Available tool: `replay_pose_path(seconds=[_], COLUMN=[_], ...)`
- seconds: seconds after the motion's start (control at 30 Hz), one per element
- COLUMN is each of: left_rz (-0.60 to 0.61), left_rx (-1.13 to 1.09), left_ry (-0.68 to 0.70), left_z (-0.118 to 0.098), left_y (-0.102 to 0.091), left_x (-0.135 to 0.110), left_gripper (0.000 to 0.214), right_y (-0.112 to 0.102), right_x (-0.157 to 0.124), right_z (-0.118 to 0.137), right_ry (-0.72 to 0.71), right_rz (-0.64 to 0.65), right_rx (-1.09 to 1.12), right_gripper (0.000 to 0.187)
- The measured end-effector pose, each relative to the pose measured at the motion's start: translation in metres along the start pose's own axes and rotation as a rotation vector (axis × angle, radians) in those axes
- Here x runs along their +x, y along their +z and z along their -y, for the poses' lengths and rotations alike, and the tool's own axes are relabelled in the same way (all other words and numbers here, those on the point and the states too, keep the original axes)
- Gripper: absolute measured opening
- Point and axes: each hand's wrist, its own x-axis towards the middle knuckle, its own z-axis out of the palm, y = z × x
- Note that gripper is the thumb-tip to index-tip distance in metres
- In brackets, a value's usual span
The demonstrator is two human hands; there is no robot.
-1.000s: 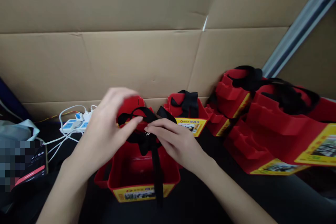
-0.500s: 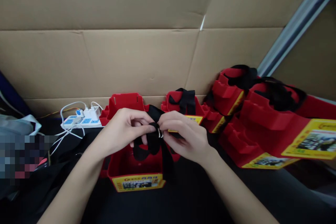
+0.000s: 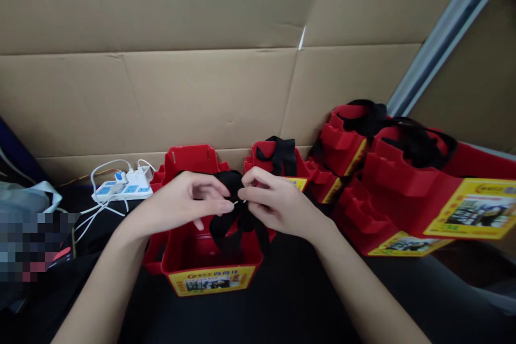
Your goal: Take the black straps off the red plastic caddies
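Over a red plastic box (image 3: 173,250) with a yellow label, my left hand (image 3: 189,201) and my right hand (image 3: 278,204) meet at a black webbing strap (image 3: 223,231). Thumb and fingers of the left hand pinch the strap beside a small shiny metal buckle (image 3: 237,202). Facing it, the right hand's fingertips are closed on the strap too, hiding much of the buckle. Loops of webbing hang down into the box's open top. The box's slotted back panel (image 3: 191,158) rises behind my left hand.
Several more red boxes (image 3: 403,183) with black straps stand stacked on the right, another (image 3: 258,153) behind my right hand. A white power strip (image 3: 124,189) with plugs and cables lies at left. Cardboard (image 3: 181,97) walls the back; a metal post (image 3: 427,43) slants at right.
Both hands stay at the strap, but the fingers have shifted around the buckle. The strap loops hang differently, and the red box has turned slightly. The view has moved a little.
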Motion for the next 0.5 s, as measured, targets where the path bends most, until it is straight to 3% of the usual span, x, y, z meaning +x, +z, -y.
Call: replay_pose_path(seconds=[0.13,0.23,0.33,0.4,0.5], left_rz=[0.083,0.141,0.172,0.143,0.041], left_rx=[-0.033,-0.134,-0.202,-0.145,0.029], left_ry=[-0.005,-0.026,-0.039,-0.031,-0.013], left_z=[0.002,0.005,0.003,0.0,-0.005], left_y=[0.007,0.004,0.002,0.004,0.008], left_x=[0.003,0.006,0.005,0.002,-0.005], left_gripper=[0.024,0.021,0.022,0.021,0.019], right_y=[0.007,0.008,0.005,0.004,0.005], right_x=[-0.001,0.001,0.002,0.003,0.003], right_z=[0.004,0.007,0.012,0.013,0.01], right_ry=[-0.033,0.061,0.22,0.268,0.21], right_rz=[-0.035,-0.054,-0.027,-0.016,-0.021], right_rx=[-0.106,0.064,0.247,0.28,0.247], right_gripper=[0.016,0.007,0.009,0.01,0.012])
